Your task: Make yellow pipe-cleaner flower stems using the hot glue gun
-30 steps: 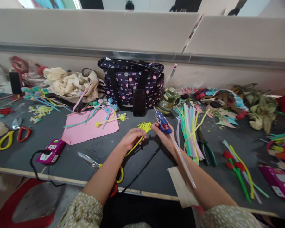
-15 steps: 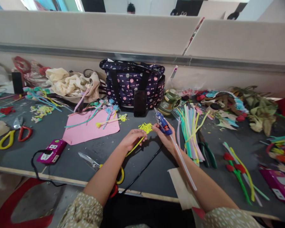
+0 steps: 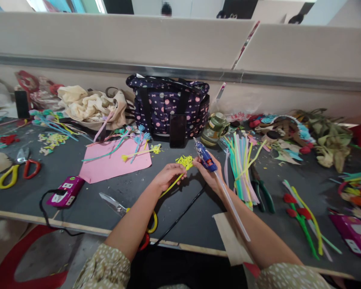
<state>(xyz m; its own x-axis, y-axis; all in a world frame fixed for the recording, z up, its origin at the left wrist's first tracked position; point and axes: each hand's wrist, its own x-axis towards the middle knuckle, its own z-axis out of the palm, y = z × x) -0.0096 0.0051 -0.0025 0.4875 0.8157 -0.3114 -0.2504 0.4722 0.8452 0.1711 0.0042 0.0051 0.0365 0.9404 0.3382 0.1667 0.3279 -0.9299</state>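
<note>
Near the centre of the frame, the left hand is holding a thin yellow stem, fingers closed in a pinch, while the right hand is gripping a blue glue gun, fingers curled around it and nozzle pointing toward the upper left. Working well here probably means keeping the stem steady, letting the nozzle come near without meeting skin, and squeezing lightly — the yellow bits are lying just beside the fingertips, where stray glue could be catching them. The glue stick is trailing back along the right forearm, so the wrist should be moving gently; the cord is crossing the worktop and likely wants slack. The left fingers are covering part of the stem, so whether it is joining the bits is impossible to tell. The right hand is hiding the trigger — and whether its fingertips are also pinching something is unclear. The left forearm is blocking part of the scissors.
</note>
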